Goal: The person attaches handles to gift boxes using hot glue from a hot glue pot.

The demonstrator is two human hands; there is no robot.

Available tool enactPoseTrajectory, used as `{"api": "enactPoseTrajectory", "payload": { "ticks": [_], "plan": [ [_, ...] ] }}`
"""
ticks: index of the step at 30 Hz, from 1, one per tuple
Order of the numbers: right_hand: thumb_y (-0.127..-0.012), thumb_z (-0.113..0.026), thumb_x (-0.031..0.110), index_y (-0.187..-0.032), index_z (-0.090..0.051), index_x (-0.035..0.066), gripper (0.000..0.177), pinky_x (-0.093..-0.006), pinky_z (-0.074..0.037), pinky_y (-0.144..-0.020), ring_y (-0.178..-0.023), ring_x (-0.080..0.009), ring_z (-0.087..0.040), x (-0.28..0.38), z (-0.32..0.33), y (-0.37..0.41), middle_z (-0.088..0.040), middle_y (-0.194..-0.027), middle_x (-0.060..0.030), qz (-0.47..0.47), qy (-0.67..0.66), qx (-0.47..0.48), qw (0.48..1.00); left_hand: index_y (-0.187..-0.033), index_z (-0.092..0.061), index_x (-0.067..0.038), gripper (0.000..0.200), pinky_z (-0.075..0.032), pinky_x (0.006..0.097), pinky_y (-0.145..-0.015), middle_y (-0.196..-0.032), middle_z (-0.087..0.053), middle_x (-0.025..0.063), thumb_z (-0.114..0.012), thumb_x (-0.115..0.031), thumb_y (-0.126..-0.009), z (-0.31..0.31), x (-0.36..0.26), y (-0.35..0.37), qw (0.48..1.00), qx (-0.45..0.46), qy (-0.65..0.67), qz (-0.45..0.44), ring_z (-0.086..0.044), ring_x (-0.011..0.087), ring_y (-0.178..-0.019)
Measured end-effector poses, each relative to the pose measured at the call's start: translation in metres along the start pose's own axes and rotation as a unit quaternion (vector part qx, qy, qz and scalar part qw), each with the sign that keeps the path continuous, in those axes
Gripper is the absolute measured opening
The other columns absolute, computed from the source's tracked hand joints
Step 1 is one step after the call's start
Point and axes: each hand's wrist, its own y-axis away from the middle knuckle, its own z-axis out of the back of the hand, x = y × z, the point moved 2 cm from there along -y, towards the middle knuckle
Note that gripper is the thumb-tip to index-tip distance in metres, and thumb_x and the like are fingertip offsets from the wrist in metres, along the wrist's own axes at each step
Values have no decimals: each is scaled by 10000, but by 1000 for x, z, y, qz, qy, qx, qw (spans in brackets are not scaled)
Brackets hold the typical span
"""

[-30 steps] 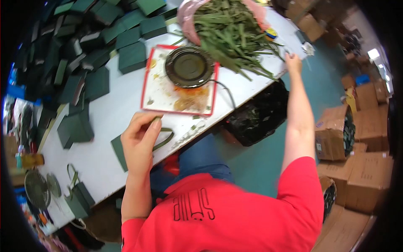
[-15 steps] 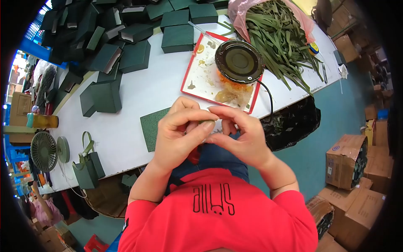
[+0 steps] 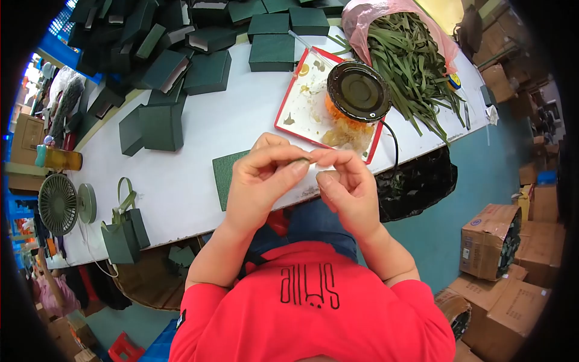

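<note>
Dark green, a short bit of strip (image 3: pixel 301 160) peeps out between the thumb and forefinger of the person's left hand (image 3: pixel 264 178), held up over the near edge of the white desk (image 3: pixel 181 196); the left grip is pinched on it, while the right hand (image 3: pixel 353 188) meets it at the fingertips, its forefinger close against the left one and its thumb a little apart; whether the right grip has hold of anything, I can't make out from here. To my eye the step in hand is fine fingertip work at that strip, and the next move calls for a steady left pinch and a light right touch; so little of the piece shows that I judge it would be easy to lose. What I can see of it is thin, narrow and matt; the rest is hidden by the fingers. Just beside the left hand lies a flat green panel (image 3: pixel 224 181), partly covered by it; beyond the hands a red-rimmed tray (image 3: pixel 295 101) bears a round dark hotplate (image 3: pixel 360 90); past that, a heap of long green strips (image 3: pixel 410 69) spills from a pink plastic bag (image 3: pixel 357 37), and dark green boxes (image 3: pixel 272 53) crowd the far left.
</note>
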Motion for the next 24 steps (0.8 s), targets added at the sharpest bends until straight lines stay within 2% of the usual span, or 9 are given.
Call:
{"api": "enactPoseTrajectory", "payload": {
  "ticks": [4,7,8,11,14,16,19,20,24],
  "plan": [
    [-857,-662,-44,-1198,-512,-7,374,-177,-364,-542,-579,-3,-428,-2,-2,2,-579,-1006,-70,80,194,20,977,-1043,-717,-24,205,-403,224,-720,-971,-538,7,-707,-11,-839,-4,-3,-4,999,12,42,18,-467,75,-853],
    [-819,-698,-59,-1104,-597,-10,306,-185,-332,-497,-535,-1,-387,-6,-6,-3,-593,-950,-50,204,316,-11,926,-1075,-724,-70,267,-385,212,-701,-994,-535,2,-728,-41,-810,-1,-3,-4,991,31,-129,-34,-458,72,-841],
    [-838,-680,-68,-1037,-638,-12,211,-180,-334,-500,-542,-1,-392,-9,-6,-4,-592,-937,-31,215,280,-31,935,-1075,-727,-81,273,-377,210,-696,-997,-530,-3,-731,-49,-805,-2,-3,-4,991,35,-128,-34,-449,69,-837],
    [-885,-641,-56,-1041,-593,-18,168,-182,-345,-498,-547,-12,-417,-16,-2,-7,-634,-985,-62,170,157,-23,973,-1086,-725,-97,302,-377,216,-712,-1022,-527,0,-745,-74,-786,-2,-4,-4,988,35,-143,-38,-454,79,-854],
    [-944,-589,-8,-1029,-536,-10,100,-187,-378,-502,-571,-33,-470,-11,4,-5,-673,-1028,-134,43,34,-31,998,-1148,-685,-84,412,-414,277,-825,-1110,-537,52,-778,-113,-747,6,-12,1,971,10,-231,-60,-503,154,-976],
    [-965,-570,28,-1021,-506,3,88,-192,-401,-509,-592,-47,-502,-7,13,-6,-680,-1038,-179,3,4,-22,1000,-1231,-636,-83,560,-418,355,-947,-1210,-532,104,-811,-153,-704,17,-19,4,938,-6,-335,-93,-517,240,-1118],
    [-986,-548,72,-1012,-495,15,82,-212,-465,-524,-631,-92,-584,-6,28,-9,-673,-1053,-222,-23,-19,-33,999,-1362,-517,-88,827,-305,476,-1089,-1366,-454,154,-861,-220,-622,34,-31,19,792,27,-605,-76,-399,352,-1311],
    [-986,-547,76,-1011,-494,15,84,-217,-478,-528,-637,-102,-601,-7,30,-9,-671,-1057,-223,-27,-34,-48,998,-1413,-452,-86,961,-264,512,-1094,-1418,-404,149,-888,-259,-575,41,-30,24,773,52,-632,-17,-334,363,-1351],
    [-986,-546,94,-1044,-511,16,103,-234,-525,-569,-680,-134,-654,-9,42,-7,-668,-1072,-222,-29,-92,-56,994,-1432,-417,-67,1045,-291,488,-1085,-1392,-424,158,-904,-262,-528,55,-17,31,756,63,-649,54,-359,365,-1329]
  ]
}}
